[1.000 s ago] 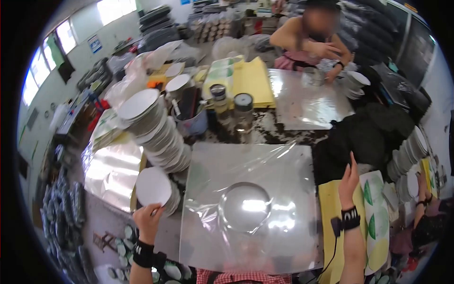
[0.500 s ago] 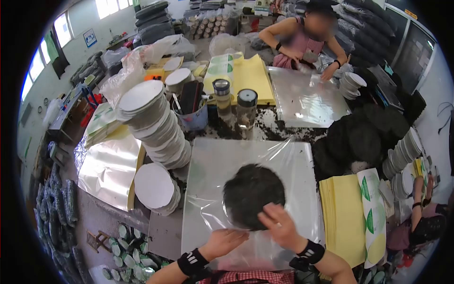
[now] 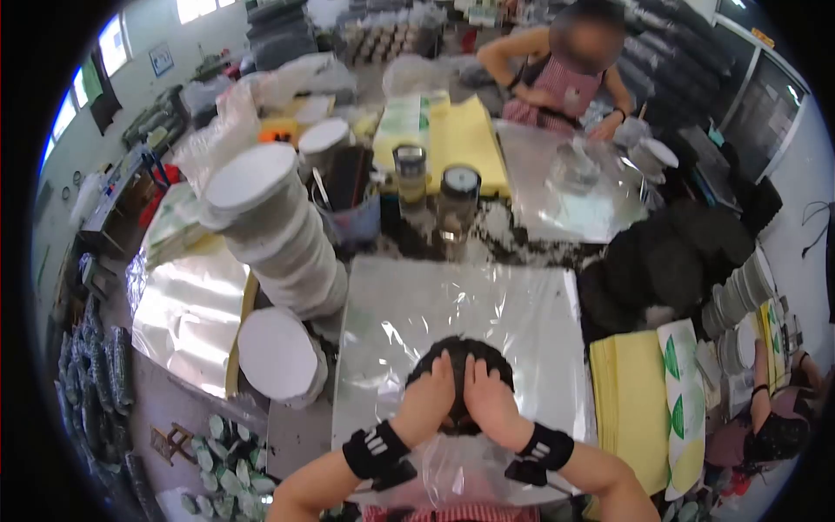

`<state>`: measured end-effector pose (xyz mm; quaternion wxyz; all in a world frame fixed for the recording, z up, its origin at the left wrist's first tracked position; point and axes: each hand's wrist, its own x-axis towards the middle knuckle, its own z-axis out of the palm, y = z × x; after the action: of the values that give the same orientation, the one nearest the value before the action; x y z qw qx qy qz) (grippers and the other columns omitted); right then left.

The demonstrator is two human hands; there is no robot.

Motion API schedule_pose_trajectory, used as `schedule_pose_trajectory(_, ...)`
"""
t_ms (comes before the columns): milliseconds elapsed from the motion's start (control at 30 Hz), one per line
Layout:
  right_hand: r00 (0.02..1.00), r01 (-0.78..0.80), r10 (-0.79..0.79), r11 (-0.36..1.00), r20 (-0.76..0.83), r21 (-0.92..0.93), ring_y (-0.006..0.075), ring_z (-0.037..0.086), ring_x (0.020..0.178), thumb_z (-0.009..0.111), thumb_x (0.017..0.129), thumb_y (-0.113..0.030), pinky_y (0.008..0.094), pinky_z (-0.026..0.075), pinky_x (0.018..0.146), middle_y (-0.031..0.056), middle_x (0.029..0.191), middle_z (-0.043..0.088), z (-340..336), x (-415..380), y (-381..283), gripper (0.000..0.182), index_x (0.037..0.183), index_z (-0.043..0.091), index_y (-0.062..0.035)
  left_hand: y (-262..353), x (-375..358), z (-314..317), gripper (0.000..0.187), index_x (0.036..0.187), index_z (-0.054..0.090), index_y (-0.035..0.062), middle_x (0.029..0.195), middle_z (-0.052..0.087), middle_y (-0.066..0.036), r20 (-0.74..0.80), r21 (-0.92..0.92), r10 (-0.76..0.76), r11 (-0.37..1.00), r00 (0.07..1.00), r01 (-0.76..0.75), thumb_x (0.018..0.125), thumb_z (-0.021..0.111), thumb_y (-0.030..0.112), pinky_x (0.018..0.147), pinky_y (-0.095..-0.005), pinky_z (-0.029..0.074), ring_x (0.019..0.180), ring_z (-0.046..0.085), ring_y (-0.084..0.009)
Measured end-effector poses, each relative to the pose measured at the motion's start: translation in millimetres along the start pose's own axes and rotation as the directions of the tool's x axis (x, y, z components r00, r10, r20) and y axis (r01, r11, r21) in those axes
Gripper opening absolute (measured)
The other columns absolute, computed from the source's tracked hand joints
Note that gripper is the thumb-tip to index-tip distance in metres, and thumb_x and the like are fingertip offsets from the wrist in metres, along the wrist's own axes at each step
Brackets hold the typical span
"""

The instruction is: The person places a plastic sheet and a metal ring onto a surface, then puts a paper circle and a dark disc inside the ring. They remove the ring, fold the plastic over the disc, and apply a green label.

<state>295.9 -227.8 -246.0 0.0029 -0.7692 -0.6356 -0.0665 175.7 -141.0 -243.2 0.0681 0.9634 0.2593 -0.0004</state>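
Observation:
A dark round disc lies on clear plastic film over a pale square board. My left hand and my right hand rest side by side on the disc's near part, their fingers pointing away from me and wrapped over it. Both hands hold the disc between them, and its near edge is partly hidden beneath them. Loose film bunches below my wrists, near the checked apron.
Stacks of white discs stand left of the board, beside foil sheets. Two jars are beyond it. Yellow sheets and dark discs lie right. A co-worker stands across the table; another person's arm shows at right.
Both hands have come together over the disc, which now sits nearer to me and looks smaller. Film has gathered below it. The co-worker opposite has shifted, and film is bunched on that person's board.

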Motion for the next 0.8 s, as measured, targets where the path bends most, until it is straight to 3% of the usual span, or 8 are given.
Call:
schedule_pose_trajectory(100, 1.0, -0.021, 0.021, 0.999, -0.002, -0.03, 0.0233, 0.065, 0.078, 0.064, 0.078, -0.008, 0.0312, 0.059, 0.053, 0.0148, 0.097, 0.054, 27, 6, -2, 0.053, 0.127, 0.054, 0.0108, 2, 12, 25, 0.089, 0.137, 0.04, -0.02, 0.108, 0.057, -0.018, -0.034, 0.018, -0.01, 1.0, 0.999, 0.011, 0.065, 0.081, 0.014, 0.059, -0.0314, 0.059, 0.079, 0.069, -0.0236)
schedule_pose_trajectory(200, 0.995, -0.003, -0.004, 0.998, 0.097, 0.067, 0.0255, 0.067, 0.08, 0.063, 0.08, -0.007, 0.0313, 0.059, 0.053, 0.0167, 0.098, 0.055, 40, 16, 7, 0.042, 0.118, 0.057, 0.0099, -8, 21, 28, 0.112, 0.139, 0.038, -0.019, 0.11, 0.057, -0.022, 0.103, -0.031, 0.066, 0.998, 0.993, -0.063, 0.048, 0.091, 0.02, 0.062, -0.0338, 0.059, 0.087, 0.07, -0.0274)
schedule_pose_trajectory(333, 0.997, -0.03, 0.013, 0.972, 0.074, 0.235, 0.0318, 0.067, 0.082, 0.068, 0.079, -0.008, 0.0361, 0.061, 0.065, 0.0196, 0.1, 0.055, 17, 6, 11, 0.046, 0.12, 0.054, 0.0094, -8, 6, -2, 0.088, 0.128, 0.048, -0.0138, 0.109, 0.057, -0.023, 0.121, -0.176, 0.097, 0.982, 0.988, -0.075, 0.061, 0.09, 0.024, 0.071, -0.0388, 0.058, 0.088, 0.069, -0.0351)
schedule_pose_trajectory(400, 0.971, -0.022, -0.038, 0.968, 0.236, 0.248, 0.0353, 0.065, 0.095, 0.088, 0.063, -0.019, 0.0404, 0.06, 0.076, 0.02, 0.103, 0.057, 1, -3, 8, 0.072, 0.12, 0.053, 0.0079, -4, -35, -19, 0.061, 0.126, 0.053, -0.003, 0.106, 0.058, -0.017, -0.041, -0.238, 0.157, 0.958, 0.987, -0.163, 0.081, 0.077, 0.031, 0.079, -0.0429, 0.054, 0.095, 0.064, -0.0358)
schedule_pose_trajectory(467, 0.987, -0.011, -0.019, 0.983, 0.161, 0.184, 0.0316, 0.064, 0.098, 0.094, 0.053, -0.028, 0.0347, 0.059, 0.077, 0.0169, 0.105, 0.06, -4, -14, 3, 0.086, 0.121, 0.057, 0.0095, 1, -92, -50, 0.05, 0.12, 0.061, 0.0004, 0.114, 0.062, -0.016, -0.141, -0.36, 0.127, 0.917, 0.982, -0.17, 0.084, 0.075, 0.032, 0.086, -0.0426, 0.052, 0.103, 0.062, -0.0375)
schedule_pose_trajectory(600, 0.979, -0.009, -0.003, 0.998, 0.206, 0.058, 0.0297, 0.063, 0.097, 0.093, 0.056, -0.035, 0.0343, 0.054, 0.081, 0.0159, 0.102, 0.063, -4, 2, 6, 0.077, 0.113, 0.062, 0.0075, -2, -170, -56, 0.044, 0.115, 0.064, 0.0016, 0.111, 0.065, -0.014, -0.127, -0.162, 0.184, 0.966, 0.975, -0.204, 0.085, 0.074, 0.032, 0.09, -0.0468, 0.051, 0.106, 0.063, -0.0331)
schedule_pose_trajectory(700, 0.956, 0.024, -0.036, 0.999, 0.29, 0.047, 0.0299, 0.062, 0.098, 0.093, 0.056, -0.039, 0.0357, 0.052, 0.08, 0.0144, 0.1, 0.063, -16, 6, 3, 0.077, 0.111, 0.063, 0.0061, -12, -175, -54, 0.04, 0.117, 0.064, 0.0027, 0.113, 0.065, -0.013, -0.32, -0.008, 0.201, 0.977, 0.926, -0.215, 0.089, 0.069, 0.031, 0.093, -0.0487, 0.05, 0.11, 0.063, -0.0311)
schedule_pose_trajectory(800, 0.974, -0.012, -0.013, 0.994, 0.226, 0.109, 0.0309, 0.062, 0.098, 0.095, 0.053, -0.037, 0.0357, 0.054, 0.081, 0.0155, 0.103, 0.062, -4, -4, 5, 0.077, 0.109, 0.063, 0.0053, 5, -214, -8, 0.038, 0.123, 0.061, 0.0035, 0.113, 0.066, -0.011, -0.417, -0.274, 0.345, 0.835, 0.841, -0.478, 0.092, 0.067, 0.025, 0.096, -0.0488, 0.049, 0.113, 0.062, -0.0316)
